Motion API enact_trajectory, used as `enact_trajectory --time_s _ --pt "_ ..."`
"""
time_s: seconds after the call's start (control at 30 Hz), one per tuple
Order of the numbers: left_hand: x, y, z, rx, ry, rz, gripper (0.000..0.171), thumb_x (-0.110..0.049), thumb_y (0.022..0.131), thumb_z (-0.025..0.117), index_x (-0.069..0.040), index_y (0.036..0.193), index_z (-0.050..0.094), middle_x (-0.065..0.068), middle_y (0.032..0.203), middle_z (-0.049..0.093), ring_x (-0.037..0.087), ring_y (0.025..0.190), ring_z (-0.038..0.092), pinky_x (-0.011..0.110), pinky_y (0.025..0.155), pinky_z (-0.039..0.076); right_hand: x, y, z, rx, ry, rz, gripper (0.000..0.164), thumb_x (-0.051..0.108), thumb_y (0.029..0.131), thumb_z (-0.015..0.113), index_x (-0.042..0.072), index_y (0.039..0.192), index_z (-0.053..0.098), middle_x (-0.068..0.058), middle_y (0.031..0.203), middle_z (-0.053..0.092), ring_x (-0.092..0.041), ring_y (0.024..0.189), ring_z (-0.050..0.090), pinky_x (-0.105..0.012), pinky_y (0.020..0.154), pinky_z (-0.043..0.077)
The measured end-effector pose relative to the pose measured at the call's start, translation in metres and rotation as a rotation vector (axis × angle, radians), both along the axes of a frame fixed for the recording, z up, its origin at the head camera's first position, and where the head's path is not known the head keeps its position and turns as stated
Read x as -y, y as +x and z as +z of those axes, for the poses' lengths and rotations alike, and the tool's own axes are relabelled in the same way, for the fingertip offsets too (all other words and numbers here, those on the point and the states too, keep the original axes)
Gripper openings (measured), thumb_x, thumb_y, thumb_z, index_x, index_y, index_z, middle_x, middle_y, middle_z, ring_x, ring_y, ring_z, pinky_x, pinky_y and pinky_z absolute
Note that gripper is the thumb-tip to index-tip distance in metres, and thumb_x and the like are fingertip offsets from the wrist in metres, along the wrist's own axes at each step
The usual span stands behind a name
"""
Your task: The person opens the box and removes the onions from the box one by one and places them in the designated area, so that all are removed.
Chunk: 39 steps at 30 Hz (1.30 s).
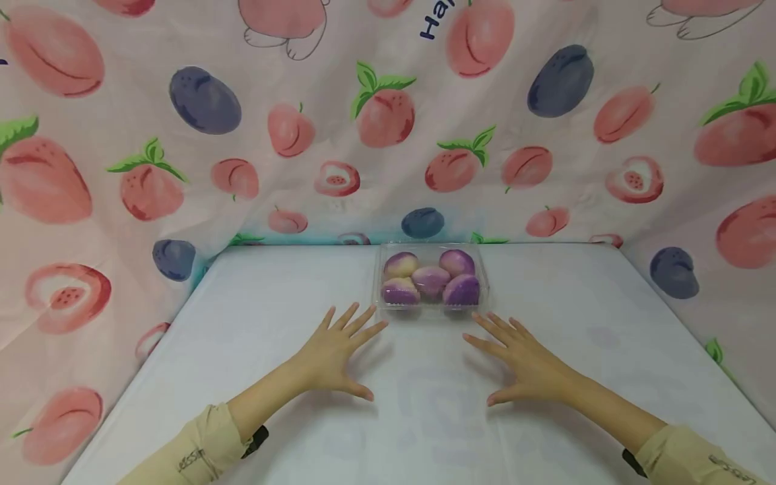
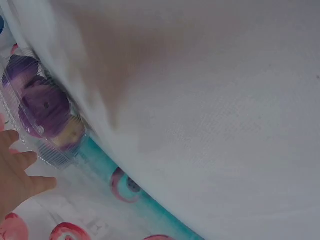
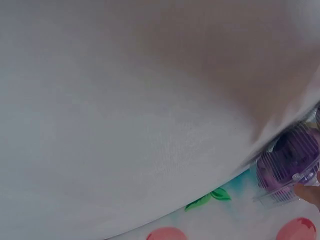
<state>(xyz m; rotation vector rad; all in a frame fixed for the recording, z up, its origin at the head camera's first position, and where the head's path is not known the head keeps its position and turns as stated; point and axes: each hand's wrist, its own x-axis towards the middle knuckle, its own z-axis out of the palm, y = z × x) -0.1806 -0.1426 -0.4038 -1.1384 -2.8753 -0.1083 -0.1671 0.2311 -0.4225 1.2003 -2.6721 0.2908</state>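
A clear plastic clamshell box (image 1: 430, 308) stands at the far middle of the white table. Inside lie several rounded purple-and-cream pieces, one of them a pale purple piece (image 1: 430, 280) in the centre. My left hand (image 1: 330, 353) hovers with spread fingers in front of the box's left side. On the other side, my right hand (image 1: 530, 364) is spread the same way, fingertips pointing at the box's front right corner. Both hands hold nothing. Purple pieces (image 2: 45, 102) show through the box in the left wrist view; a fingertip (image 3: 307, 192) overlaps the box in the right wrist view.
A white cloth covers the table (image 1: 424, 417). Behind and at both sides hangs a curtain (image 1: 339, 101) printed with peaches and dark fruit; the box stands close to it at the table's back edge. Dark wrist bands (image 1: 256, 441) show at the sleeves.
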Motion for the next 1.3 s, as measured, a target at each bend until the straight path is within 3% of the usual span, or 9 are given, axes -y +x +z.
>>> enact_trajectory --time_s 0.23,0.43,0.77,0.97,1.13,1.3 --pt "0.002 0.002 -0.001 0.002 0.054 0.002 0.114 -0.074 0.061 0.068 -0.026 0.151 0.020 0.009 0.159 0.017 0.040 0.142 0.020 0.065 0.108 0.022 0.001 -0.002 0.000 -0.075 -0.024 0.044 0.103 0.064 0.058 0.074 0.015 0.143 0.042 -0.015 0.153 0.029 -0.039 0.130 0.041 -0.059 0.097 0.040" --pt "0.004 0.005 -0.005 0.028 0.068 0.006 0.107 -0.071 0.064 0.068 -0.023 0.150 0.027 0.010 0.156 0.024 0.040 0.140 0.027 0.063 0.107 0.027 0.003 0.000 0.002 -0.042 -0.092 0.055 0.096 0.054 0.058 0.079 0.016 0.140 0.046 -0.015 0.141 0.045 -0.035 0.121 0.051 -0.052 0.090 0.049" --pt "0.007 0.010 -0.005 0.040 0.126 0.009 0.089 -0.059 0.074 0.070 -0.020 0.146 0.035 0.013 0.141 0.049 0.034 0.128 0.048 0.057 0.104 0.037 0.013 -0.002 -0.002 -0.101 -0.159 0.090 0.063 0.043 0.076 0.074 0.008 0.126 0.058 -0.014 0.124 0.061 -0.029 0.110 0.060 -0.047 0.086 0.052" --pt "0.012 0.010 -0.007 0.064 0.146 0.031 0.064 -0.043 0.080 0.071 -0.015 0.134 0.052 0.011 0.131 0.059 0.029 0.120 0.056 0.048 0.100 0.044 0.018 -0.003 -0.004 -0.145 -0.167 0.122 0.047 0.043 0.087 0.062 0.008 0.118 0.064 -0.012 0.115 0.066 -0.026 0.104 0.063 -0.044 0.083 0.053" --pt "0.015 0.010 -0.010 0.094 0.189 0.067 0.047 -0.036 0.084 0.069 -0.013 0.124 0.061 0.006 0.123 0.064 0.026 0.114 0.060 0.044 0.094 0.049 0.022 -0.002 -0.002 -0.156 -0.170 0.133 0.036 0.036 0.087 0.065 0.009 0.112 0.067 -0.007 0.109 0.068 -0.023 0.099 0.064 -0.042 0.081 0.053" --pt "0.018 0.011 -0.010 0.126 0.223 0.121 0.043 -0.033 0.086 0.068 -0.012 0.123 0.062 0.007 0.121 0.065 0.028 0.113 0.060 0.045 0.093 0.050 0.031 -0.007 0.003 -0.153 -0.175 0.154 0.028 0.025 0.084 0.069 0.009 0.107 0.068 -0.002 0.104 0.069 -0.020 0.096 0.064 -0.040 0.082 0.053"
